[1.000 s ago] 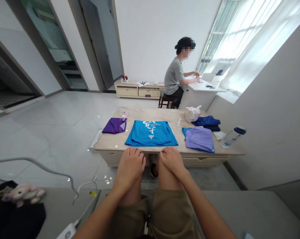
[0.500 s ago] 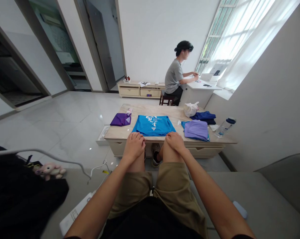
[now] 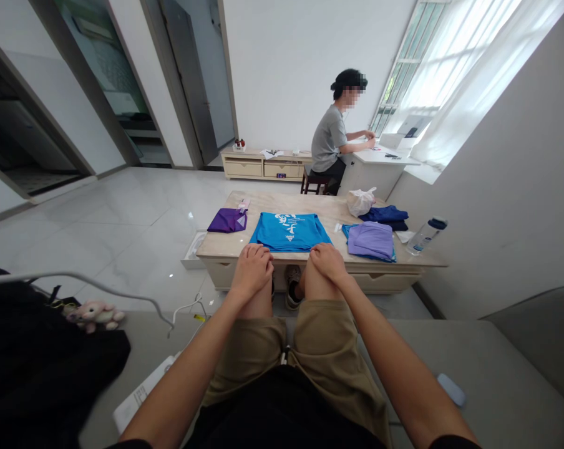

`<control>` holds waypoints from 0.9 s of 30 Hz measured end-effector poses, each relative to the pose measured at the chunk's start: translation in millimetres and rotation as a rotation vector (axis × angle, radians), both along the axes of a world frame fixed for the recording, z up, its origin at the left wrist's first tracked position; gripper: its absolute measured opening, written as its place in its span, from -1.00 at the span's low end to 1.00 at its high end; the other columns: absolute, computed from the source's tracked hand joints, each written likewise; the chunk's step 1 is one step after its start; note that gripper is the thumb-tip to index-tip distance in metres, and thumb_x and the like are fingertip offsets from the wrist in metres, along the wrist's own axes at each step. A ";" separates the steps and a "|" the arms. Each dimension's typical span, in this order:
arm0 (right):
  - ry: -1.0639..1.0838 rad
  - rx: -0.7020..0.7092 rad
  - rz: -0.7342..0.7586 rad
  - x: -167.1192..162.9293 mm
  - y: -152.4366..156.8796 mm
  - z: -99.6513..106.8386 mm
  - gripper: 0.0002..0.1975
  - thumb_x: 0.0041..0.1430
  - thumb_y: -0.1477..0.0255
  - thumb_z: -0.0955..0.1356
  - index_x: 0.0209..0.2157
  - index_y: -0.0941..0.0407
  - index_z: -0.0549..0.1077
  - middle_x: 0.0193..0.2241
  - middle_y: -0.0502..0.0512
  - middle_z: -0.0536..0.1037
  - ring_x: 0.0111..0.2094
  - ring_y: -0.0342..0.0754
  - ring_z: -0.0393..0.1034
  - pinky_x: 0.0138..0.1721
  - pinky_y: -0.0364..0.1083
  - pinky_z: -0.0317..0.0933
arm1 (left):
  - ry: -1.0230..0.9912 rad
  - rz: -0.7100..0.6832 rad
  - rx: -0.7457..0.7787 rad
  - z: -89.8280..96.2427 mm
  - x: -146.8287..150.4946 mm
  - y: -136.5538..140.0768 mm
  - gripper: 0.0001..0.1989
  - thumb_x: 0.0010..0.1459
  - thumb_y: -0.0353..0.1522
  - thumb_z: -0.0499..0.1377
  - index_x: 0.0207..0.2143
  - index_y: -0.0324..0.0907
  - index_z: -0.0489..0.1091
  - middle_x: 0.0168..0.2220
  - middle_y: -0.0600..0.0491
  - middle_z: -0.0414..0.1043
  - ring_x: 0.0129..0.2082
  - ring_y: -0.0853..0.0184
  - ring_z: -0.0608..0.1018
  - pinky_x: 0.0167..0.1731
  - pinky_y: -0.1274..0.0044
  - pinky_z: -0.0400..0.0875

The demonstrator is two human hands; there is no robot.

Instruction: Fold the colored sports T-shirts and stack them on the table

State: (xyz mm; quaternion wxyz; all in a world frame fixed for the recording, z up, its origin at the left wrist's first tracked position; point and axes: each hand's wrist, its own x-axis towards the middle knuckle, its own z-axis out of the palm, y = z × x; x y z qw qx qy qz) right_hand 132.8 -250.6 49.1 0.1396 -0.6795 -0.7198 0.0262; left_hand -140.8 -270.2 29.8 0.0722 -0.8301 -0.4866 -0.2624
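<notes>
A: Where are the hands?

B: On the knees. The left hand (image 3: 254, 267) lies over the left knee (image 3: 264, 295), the right hand (image 3: 327, 262) over the right knee (image 3: 316, 284).

A: Holding anything?

B: No, both rest there, palms down. The fingers (image 3: 257, 251) are close together, loosely bent over each kneecap, clamped on nothing.

A: And the shirt (image 3: 291, 231)?

B: It lies folded on the table (image 3: 226, 243), bright blue, white print facing up, just past the fingertips. From this angle I can't tell whether they touch its near edge.

A: What's around it?

B: On the left, a purple cloth (image 3: 226, 221), with a small pink item (image 3: 243, 203) just behind it. On the right, a lilac cloth (image 3: 370, 240) on top of some blue fabric (image 3: 393, 254). Behind that, a navy pile (image 3: 385, 214) next to a white bag (image 3: 360, 202).

A: The bottle (image 3: 421, 238)?

B: Near the right end, past the lilac cloth, its dark lid on.

A: Anyone else there?

B: A co-worker (image 3: 329, 137) in a grey top, seated on a stool (image 3: 314, 181) well beyond the table, both hands over a white desk (image 3: 380, 156) by the window. What those hands hold is too small to tell.

A: And on the sofa (image 3: 506, 374)?

B: A plush toy (image 3: 99, 315) on the left, against something black (image 3: 43, 374).
</notes>
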 end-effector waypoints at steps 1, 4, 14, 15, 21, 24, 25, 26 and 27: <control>-0.002 0.000 0.002 -1.2 0.1 0.4 -0.61 0.49 0.39 0.24 0.01 0.12 0.71 0.09 0.21 0.68 0.17 0.12 0.47 0.24 -0.04 0.23 | -0.001 -0.003 -0.003 0.2 0.6 -0.2 -0.77 0.37 -0.40 0.15 -0.10 -0.09 0.62 0.14 -0.10 0.60 0.29 0.01 0.45 0.41 0.10 0.20; -0.006 -0.007 0.006 -4.2 -0.3 2.3 -0.60 0.49 0.40 0.23 0.02 0.13 0.70 0.10 0.23 0.67 0.18 0.13 0.46 0.24 -0.04 0.23 | -0.003 -0.003 -0.011 1.0 2.7 -0.8 -0.77 0.38 -0.40 0.14 -0.11 -0.08 0.62 0.13 -0.09 0.61 0.28 0.01 0.45 0.41 0.10 0.20; -0.019 -0.059 -0.026 -2.7 -3.4 17.2 -0.61 0.46 0.35 0.25 -0.03 0.12 0.72 0.06 0.28 0.69 0.15 0.17 0.51 0.17 -0.02 0.30 | 0.040 0.015 -0.010 0.2 -3.1 -2.0 -0.75 0.39 -0.39 0.11 -0.09 -0.08 0.62 0.17 -0.09 0.59 0.31 0.02 0.43 0.43 0.11 0.18; -0.024 -0.095 -0.030 1.7 0.6 21.8 -0.62 0.45 0.34 0.27 -0.07 0.12 0.73 0.02 0.30 0.71 0.11 0.18 0.54 0.13 -0.02 0.32 | 0.036 0.015 -0.012 0.3 -5.1 -2.5 -0.75 0.39 -0.39 0.12 -0.10 -0.07 0.61 0.17 -0.09 0.59 0.31 0.03 0.43 0.43 0.12 0.18; 0.020 -0.363 -0.059 39.9 60.3 56.0 -0.75 0.34 0.36 0.38 -0.29 0.16 0.71 -0.21 0.29 0.75 -0.14 0.14 0.65 -0.07 -0.06 0.39 | 0.004 0.027 -0.050 2.3 -13.2 -3.5 -0.74 0.36 -0.41 0.13 -0.08 -0.04 0.62 0.18 -0.07 0.59 0.33 0.02 0.43 0.46 0.09 0.16; 0.224 -0.459 -0.034 54.4 104.3 58.7 -0.75 0.36 0.42 0.36 -0.27 0.21 0.67 -0.28 0.23 0.76 -0.31 0.02 0.65 -0.21 -0.13 0.40 | -0.016 0.033 -0.059 3.5 -12.6 -1.7 -0.76 0.37 -0.40 0.14 -0.09 -0.03 0.62 0.16 -0.05 0.60 0.32 0.04 0.44 0.46 0.10 0.17; 0.279 -0.463 -0.040 58.2 119.1 55.3 -0.76 0.36 0.43 0.35 -0.26 0.23 0.66 -0.28 0.23 0.76 -0.34 0.00 0.64 -0.24 -0.15 0.40 | -0.017 0.032 -0.063 3.5 -11.6 -1.2 -0.76 0.37 -0.39 0.14 -0.09 -0.03 0.62 0.16 -0.04 0.60 0.31 0.04 0.45 0.46 0.11 0.17; 0.312 -0.456 -0.053 61.8 133.5 49.7 -0.76 0.37 0.43 0.35 -0.26 0.24 0.66 -0.27 0.24 0.76 -0.35 -0.02 0.64 -0.27 -0.15 0.40 | -0.015 0.032 -0.068 3.3 -10.3 -0.8 -0.77 0.38 -0.39 0.15 -0.10 -0.03 0.62 0.15 -0.03 0.61 0.30 0.05 0.45 0.47 0.11 0.17; 0.325 -0.444 -0.068 65.5 147.0 42.0 -0.76 0.36 0.43 0.36 -0.27 0.25 0.65 -0.28 0.25 0.76 -0.36 -0.02 0.63 -0.28 -0.16 0.39 | -0.012 0.031 -0.074 2.8 -8.8 -0.7 -0.78 0.38 -0.38 0.15 -0.10 -0.02 0.61 0.15 -0.03 0.61 0.30 0.05 0.46 0.47 0.11 0.17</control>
